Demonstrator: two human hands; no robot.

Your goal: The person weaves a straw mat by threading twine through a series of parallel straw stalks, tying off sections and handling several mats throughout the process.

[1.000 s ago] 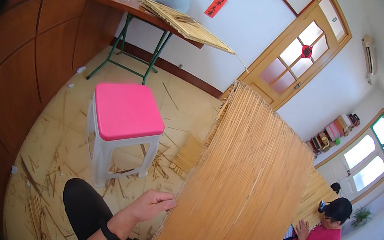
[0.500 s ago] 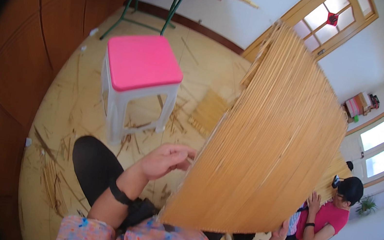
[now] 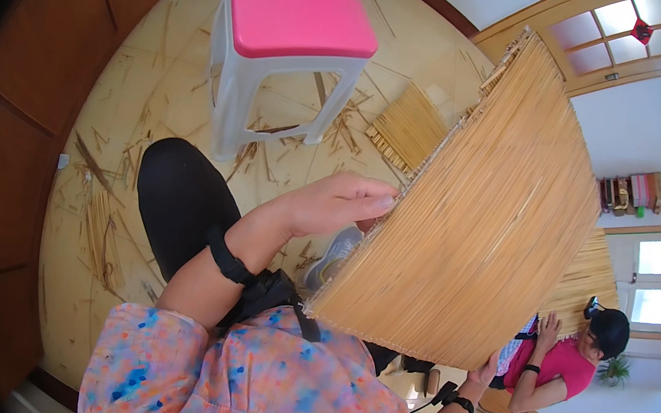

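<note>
Half curled, the left hand (image 3: 339, 205) lies at the left edge of a large panel (image 3: 465, 209) of thin tan stalks, thumb and forefinger meeting the rough rim; whether its hidden fingertips grip or merely touch is hard to make out. The right hand (image 3: 483, 368) has its fingers bent around the bottom edge, near the lower right corner. Between them the panel is raised and tilted in front of the wearer's patterned shirt (image 3: 262, 391), its far end reaching well beyond both hands. With that end unsupported, it could tip or twist if either hand loosened, and stalks along the ragged left edge could split or snag skin if pulled sideways. Below that edge shows a grey shoe (image 3: 332, 253); farther out, a small mat (image 3: 409, 125) lies near a pink-topped stool (image 3: 303, 12). Loose stalks (image 3: 103, 234) litter the floor (image 3: 66, 313) and could slide underfoot. To the right, a co-worker (image 3: 566, 366) handles a reed sheet (image 3: 591, 273), which a wide swing might knock.
</note>
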